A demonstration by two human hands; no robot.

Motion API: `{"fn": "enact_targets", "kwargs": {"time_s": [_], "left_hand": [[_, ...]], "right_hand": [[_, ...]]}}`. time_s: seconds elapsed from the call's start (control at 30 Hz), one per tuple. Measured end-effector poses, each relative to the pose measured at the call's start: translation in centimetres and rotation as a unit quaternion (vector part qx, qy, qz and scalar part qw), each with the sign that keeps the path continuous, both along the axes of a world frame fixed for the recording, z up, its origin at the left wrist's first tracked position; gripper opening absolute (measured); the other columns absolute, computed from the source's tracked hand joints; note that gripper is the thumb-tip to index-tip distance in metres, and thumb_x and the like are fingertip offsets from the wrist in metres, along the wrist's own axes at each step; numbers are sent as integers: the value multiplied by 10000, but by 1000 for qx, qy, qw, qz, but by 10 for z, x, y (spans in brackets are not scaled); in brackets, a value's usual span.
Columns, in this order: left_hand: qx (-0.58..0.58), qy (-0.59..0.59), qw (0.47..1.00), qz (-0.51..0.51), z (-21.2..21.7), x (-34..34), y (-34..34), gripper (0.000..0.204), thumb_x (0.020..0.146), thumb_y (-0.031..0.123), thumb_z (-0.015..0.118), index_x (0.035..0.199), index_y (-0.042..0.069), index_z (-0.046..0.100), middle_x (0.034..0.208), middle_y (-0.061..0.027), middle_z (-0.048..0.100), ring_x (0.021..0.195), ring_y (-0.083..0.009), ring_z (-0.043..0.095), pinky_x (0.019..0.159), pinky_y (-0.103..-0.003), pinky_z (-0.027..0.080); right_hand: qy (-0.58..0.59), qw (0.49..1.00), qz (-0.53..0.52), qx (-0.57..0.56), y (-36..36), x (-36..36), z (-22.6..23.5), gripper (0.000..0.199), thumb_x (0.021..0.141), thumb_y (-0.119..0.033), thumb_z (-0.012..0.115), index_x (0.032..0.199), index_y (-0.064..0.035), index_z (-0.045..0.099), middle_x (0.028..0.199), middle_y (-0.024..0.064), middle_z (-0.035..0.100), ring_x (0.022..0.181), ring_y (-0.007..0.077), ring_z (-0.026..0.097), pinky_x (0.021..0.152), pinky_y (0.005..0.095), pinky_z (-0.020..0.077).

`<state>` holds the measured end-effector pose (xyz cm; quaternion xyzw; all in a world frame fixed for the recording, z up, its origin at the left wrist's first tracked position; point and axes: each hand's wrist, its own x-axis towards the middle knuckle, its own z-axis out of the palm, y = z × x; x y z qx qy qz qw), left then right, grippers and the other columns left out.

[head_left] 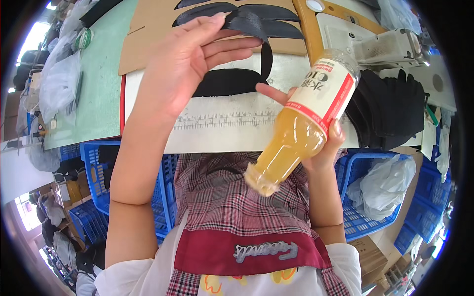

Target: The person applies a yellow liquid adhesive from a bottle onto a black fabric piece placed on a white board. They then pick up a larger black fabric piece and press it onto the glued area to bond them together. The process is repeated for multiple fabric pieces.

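Observation:
My right hand (pixel 322 157) is wrapped round a clear plastic bottle (pixel 298 140) of yellow-orange drink with a white and red label. The bottle is tilted, its neck low and toward me, and the liquid fills the neck. I cannot make out whether a cap is on. Beyond the bottle, my left hand (pixel 202 54) pinches a curved black fabric piece (pixel 247 22) between thumb and fingers. From it a narrow black strip (pixel 266 61) hangs to another black piece (pixel 229 82) lying on the white worktop (pixel 217 130), behind a printed ruler scale.
More curved black pieces (pixel 281 28) lie on cardboard (pixel 148 42) at the back. A sewing machine (pixel 390 47) stands at the back right, near a black fabric pile (pixel 390 108). Blue baskets (pixel 94 163) flank me below the worktop; the right one holds a clear plastic bag (pixel 382 187).

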<state>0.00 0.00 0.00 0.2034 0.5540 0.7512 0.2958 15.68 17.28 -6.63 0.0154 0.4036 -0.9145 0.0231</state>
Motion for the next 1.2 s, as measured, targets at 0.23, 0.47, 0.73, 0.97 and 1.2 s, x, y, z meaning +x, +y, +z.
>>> {"fn": "enact_targets", "kwargs": {"time_s": [0.23, 0.47, 0.73, 0.97, 1.2], "left_hand": [[26, -71, 997, 2, -5, -6, 4, 404, 995, 232, 459, 1247, -82, 489, 1244, -226, 571, 1166, -310, 569, 1023, -381, 458], [148, -102, 982, 51, 30, -33, -32, 443, 983, 132, 471, 1343, -85, 333, 1284, -228, 518, 1176, -420, 524, 956, -473, 497], [50, -26, 997, 60, 25, -76, -81, 353, 978, 171, 504, 1180, -119, 492, 1253, -249, 545, 1203, -301, 536, 1056, -373, 436], [72, -42, 994, 77, 5, -81, -37, 370, 966, 169, 522, 1182, -130, 480, 1231, -276, 547, 1178, -344, 549, 1030, -377, 466], [-45, 29, 986, 157, -38, -83, -60, 285, 958, 202, 550, 1101, -45, 562, 1048, -148, 633, 1010, -261, 633, 893, -331, 522]], "right_hand": [[-36, 993, -103, 53, -37, -2, 2, 933, 766, -566, 616, 1428, -12, 260, 1429, 332, 330, 1092, 276, 600, 883, 342, 523], [-60, 986, -116, 108, -31, 0, -2, 876, 814, -542, 564, 1427, -5, 241, 1421, 332, 347, 1113, 262, 588, 915, 346, 505], [-10, 995, -95, 22, -28, -5, -10, 915, 753, -498, 686, 1402, -19, 251, 1394, 320, 385, 1095, 256, 596, 912, 367, 520], [-20, 994, -103, 44, -29, -4, -5, 968, 730, -531, 695, 1399, -7, 231, 1392, 336, 373, 1082, 264, 605, 877, 360, 539], [-20, 992, -103, 70, -29, -4, -4, 928, 735, -602, 639, 1378, -14, 318, 1414, 366, 317, 977, 237, 644, 823, 314, 546]]}}
